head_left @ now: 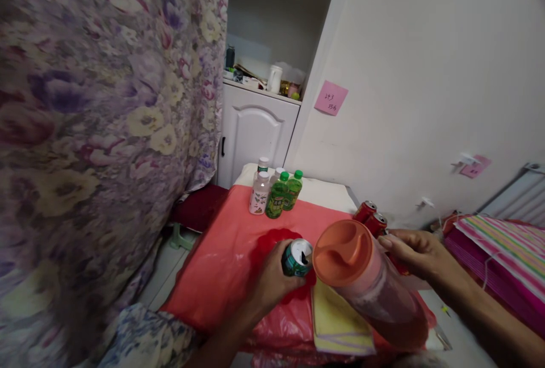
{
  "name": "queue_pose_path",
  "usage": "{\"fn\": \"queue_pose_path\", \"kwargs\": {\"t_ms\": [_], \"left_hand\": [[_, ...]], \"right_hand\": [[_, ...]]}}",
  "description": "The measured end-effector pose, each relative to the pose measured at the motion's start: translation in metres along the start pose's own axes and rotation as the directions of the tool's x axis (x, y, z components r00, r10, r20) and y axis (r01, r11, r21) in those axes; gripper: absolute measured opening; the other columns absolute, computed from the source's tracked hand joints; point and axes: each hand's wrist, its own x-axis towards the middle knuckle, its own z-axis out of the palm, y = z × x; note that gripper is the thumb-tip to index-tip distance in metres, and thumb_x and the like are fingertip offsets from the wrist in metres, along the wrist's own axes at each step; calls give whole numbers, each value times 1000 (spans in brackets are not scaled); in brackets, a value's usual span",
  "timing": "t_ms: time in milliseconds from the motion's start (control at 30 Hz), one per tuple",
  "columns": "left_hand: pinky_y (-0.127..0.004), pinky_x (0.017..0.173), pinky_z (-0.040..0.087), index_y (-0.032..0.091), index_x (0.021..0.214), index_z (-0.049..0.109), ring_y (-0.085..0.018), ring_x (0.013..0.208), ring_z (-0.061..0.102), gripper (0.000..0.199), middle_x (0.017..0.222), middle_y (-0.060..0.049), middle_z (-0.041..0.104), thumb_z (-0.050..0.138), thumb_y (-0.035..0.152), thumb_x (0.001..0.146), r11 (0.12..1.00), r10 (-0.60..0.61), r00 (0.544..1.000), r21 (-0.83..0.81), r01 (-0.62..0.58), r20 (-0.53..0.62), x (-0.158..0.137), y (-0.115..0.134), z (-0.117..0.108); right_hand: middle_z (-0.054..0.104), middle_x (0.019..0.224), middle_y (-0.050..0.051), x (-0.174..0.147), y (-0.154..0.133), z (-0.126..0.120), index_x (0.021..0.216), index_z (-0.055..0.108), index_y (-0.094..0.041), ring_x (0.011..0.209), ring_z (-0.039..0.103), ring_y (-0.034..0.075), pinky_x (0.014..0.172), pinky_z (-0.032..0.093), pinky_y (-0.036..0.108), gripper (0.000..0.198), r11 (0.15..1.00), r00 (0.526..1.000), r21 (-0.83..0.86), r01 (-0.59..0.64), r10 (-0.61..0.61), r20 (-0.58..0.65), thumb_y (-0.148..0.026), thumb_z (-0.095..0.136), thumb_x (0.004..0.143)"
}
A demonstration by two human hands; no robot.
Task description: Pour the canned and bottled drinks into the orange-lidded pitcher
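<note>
My left hand [272,277] is wrapped round a dark green drink can [297,258], whose silver top shows an open mouth. Close beside the can's top is a clear pitcher [383,294] with an orange lid [343,251], tilted so the lid end leans toward the can. Reddish contents show through its wall. My right hand [411,250] is closed at the pitcher's far side, where its handle is mostly hidden. Beneath my left hand lies a red scalloped dish [264,246]. Whether liquid passes between pitcher and can, I cannot tell.
A red plastic sheet [213,266] covers the table. Green-capped bottles [276,199] and white-capped bottles [259,195] stand at the back. Two red cans [365,210] are at the right, behind the pitcher. A folded yellow cloth [340,325] lies in front. A floral curtain [106,129] hangs left.
</note>
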Motion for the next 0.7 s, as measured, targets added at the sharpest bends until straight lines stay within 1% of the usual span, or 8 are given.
{"fn": "queue_pose_path", "kwargs": {"t_ms": [100,233,433,600,700], "left_hand": [[-43,99,50,21,116,63,-31,113,64,68,119,-7,71,79,0,53,1000,-7,1000,3,7,-2,0,1,0],[-44,100,49,21,115,63,-31,113,63,68,118,-8,71,76,-2,52,1000,-12,1000,11,12,-13,0,2,0],[-42,98,50,22,115,64,-32,113,64,67,118,-6,72,79,2,54,1000,-7,1000,-2,7,-5,0,2,0],[-43,99,50,19,116,63,-32,114,63,67,120,-9,70,77,1,52,1000,-10,1000,0,10,3,0,3,0],[-43,99,50,20,117,62,-32,114,63,69,120,-9,70,76,-1,52,1000,-21,1000,2,21,-1,0,3,0]], "right_hand": [[27,59,-6,0,-3,0,60,37,-23,57,21,11,53,16,29,57,999,1000,30,-29,29,8,-70,61,81],[27,58,-6,-2,-7,0,59,36,-24,56,21,11,53,16,29,59,999,999,20,-42,42,-7,-74,61,78],[27,60,-5,-2,-6,-1,61,34,-24,57,21,12,54,16,30,58,999,999,-3,-42,42,16,-73,58,81],[26,61,-5,-1,-4,0,61,35,-24,58,21,12,55,16,30,57,999,999,18,-32,32,23,-71,58,83],[27,61,-6,-1,-4,0,61,36,-23,58,21,12,55,16,30,56,1000,1000,16,-21,21,18,-70,58,84]]}}
